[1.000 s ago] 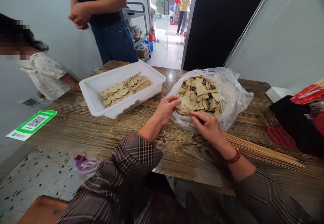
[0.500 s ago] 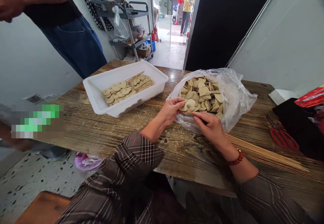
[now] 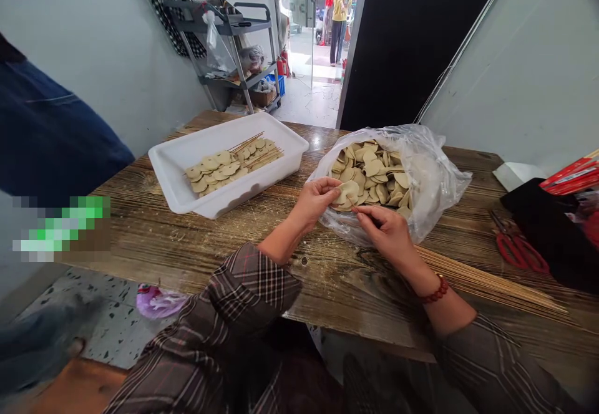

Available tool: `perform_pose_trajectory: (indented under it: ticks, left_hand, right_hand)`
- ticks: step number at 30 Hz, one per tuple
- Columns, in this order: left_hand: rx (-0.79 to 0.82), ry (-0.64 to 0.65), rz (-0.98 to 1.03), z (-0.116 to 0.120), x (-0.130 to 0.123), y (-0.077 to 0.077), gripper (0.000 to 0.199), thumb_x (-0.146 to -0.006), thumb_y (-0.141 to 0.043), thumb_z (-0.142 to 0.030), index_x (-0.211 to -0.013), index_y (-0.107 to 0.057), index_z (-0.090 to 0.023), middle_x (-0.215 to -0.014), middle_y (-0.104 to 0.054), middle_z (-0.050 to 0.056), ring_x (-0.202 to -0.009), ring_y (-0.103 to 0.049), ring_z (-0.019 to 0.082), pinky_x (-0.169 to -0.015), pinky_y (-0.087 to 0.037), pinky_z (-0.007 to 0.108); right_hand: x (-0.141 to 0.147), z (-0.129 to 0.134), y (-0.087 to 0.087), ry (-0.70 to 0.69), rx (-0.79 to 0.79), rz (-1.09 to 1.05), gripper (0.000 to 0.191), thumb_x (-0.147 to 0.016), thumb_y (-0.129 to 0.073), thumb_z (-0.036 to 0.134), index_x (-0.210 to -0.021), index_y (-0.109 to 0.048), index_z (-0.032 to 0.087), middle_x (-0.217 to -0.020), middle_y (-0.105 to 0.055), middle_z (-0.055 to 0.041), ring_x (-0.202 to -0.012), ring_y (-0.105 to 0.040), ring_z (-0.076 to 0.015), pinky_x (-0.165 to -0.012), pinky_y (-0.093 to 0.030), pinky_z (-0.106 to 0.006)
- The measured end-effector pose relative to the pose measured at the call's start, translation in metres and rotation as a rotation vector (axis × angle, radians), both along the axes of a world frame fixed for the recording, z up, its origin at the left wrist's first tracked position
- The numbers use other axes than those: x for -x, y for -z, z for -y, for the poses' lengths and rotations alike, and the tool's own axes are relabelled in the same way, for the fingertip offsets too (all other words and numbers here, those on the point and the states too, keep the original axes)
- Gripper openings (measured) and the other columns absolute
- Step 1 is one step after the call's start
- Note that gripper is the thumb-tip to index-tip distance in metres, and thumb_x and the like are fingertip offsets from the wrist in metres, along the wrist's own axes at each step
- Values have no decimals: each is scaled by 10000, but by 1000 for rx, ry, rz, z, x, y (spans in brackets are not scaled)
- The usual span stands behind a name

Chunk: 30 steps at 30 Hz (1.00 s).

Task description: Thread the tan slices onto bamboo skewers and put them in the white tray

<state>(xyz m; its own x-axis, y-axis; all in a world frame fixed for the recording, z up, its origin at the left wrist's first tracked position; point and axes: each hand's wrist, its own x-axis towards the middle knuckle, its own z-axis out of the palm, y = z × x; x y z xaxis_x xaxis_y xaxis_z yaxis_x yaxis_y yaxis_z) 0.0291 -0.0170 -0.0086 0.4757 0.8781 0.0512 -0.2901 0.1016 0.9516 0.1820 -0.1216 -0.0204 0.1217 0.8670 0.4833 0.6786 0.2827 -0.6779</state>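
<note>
My left hand point(image 3: 314, 205) is closed, its thumb and fingers pinching a few thin beige round slices point(image 3: 347, 194) at the near edge of a clear plastic bag point(image 3: 435, 171). Many more loose slices point(image 3: 374, 168) fill that bag. Just to the right, my right hand point(image 3: 389, 230) pinches a thin wooden skewer point(image 3: 354, 204), whose tip end meets the held slices; most of the skewer is hidden by the hand. A white plastic tub point(image 3: 182, 205) on the left holds rows of slices on skewers point(image 3: 219, 168).
A bundle of bamboo skewers point(image 3: 496, 280) lies by my right forearm on the wooden table point(image 3: 187, 252). Red-handled scissors point(image 3: 519, 249) and a black box point(image 3: 547, 227) are further right. A person in jeans point(image 3: 51, 127) is at the left; a grey cart point(image 3: 229, 27) stands behind.
The person at the left has moved further left, partly out of view. My hands stay in almost the same place, with the slices tilted slightly differently. The view has shifted a little.
</note>
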Motion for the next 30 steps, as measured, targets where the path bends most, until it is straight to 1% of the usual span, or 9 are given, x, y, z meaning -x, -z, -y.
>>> perform_pose_trajectory:
  ticks: [5,10,13,16,19,21,26,30]
  left_hand:
    - [-118,-12,-71,-1,0,2,300,-677,-772,-328,-859,-669,-113,-655,-632,-7,-568,-534,74,-560,-416,196]
    - [-339,-70,-234,-4,0,7,190,-745,-662,-259,-876,-679,-121,-682,-617,-4,-610,-519,83,-563,-389,193]
    - [-426,-80,-324,-5,0,9,197,-762,-613,-241,-909,-681,-127,-717,-626,6,-656,-535,101,-589,-397,204]
    - [-490,-86,-404,-5,1,8,211,-777,-579,-233,-933,-680,-133,-682,-591,-11,-638,-508,100,-593,-383,212]
    - [-546,-100,-473,-4,2,6,247,-792,-553,-221,-993,-672,-139,-609,-515,-47,-565,-435,87,-563,-342,215]
    - [-573,-112,-502,-3,3,4,290,-794,-550,-206,-1057,-652,-141,-595,-497,-61,-547,-416,86,-560,-331,218]
    - [-627,-108,-547,-2,3,1,339,-782,-560,-171,-1117,-612,-148,-607,-513,-68,-577,-447,95,-606,-359,225]
    - [-618,-54,-497,3,1,-2,379,-778,-560,-145,-1155,-589,-116,-606,-494,-71,-578,-448,93,-631,-374,231]
  right_hand:
    - [0,0,-1,17,31,-6,221,-870,-564,276,-892,-764,186,-891,-776,-79,-810,-716,-224,-780,-548,-360]
    - [1,-1,-1,13,41,-15,216,-868,-562,272,-878,-759,183,-891,-777,-79,-801,-714,-218,-755,-540,-342]
    - [2,-1,-1,16,41,-14,214,-870,-559,269,-878,-755,183,-890,-776,-78,-801,-712,-217,-751,-534,-338]
    - [2,-1,0,10,53,-24,220,-876,-553,272,-878,-752,180,-889,-774,-79,-798,-709,-217,-732,-526,-330]
    - [1,-1,1,5,59,-31,220,-874,-552,267,-880,-750,171,-889,-774,-83,-798,-708,-219,-727,-520,-328]
    - [2,-2,1,6,61,-32,217,-872,-554,263,-884,-750,170,-898,-774,-84,-813,-709,-222,-737,-517,-329]
    - [4,-2,0,24,77,-34,212,-872,-557,270,-862,-751,185,-877,-775,-73,-775,-702,-214,-704,-505,-319]
    - [5,-2,-1,39,64,-60,216,-872,-557,275,-866,-749,177,-882,-774,-76,-778,-698,-211,-709,-502,-315]
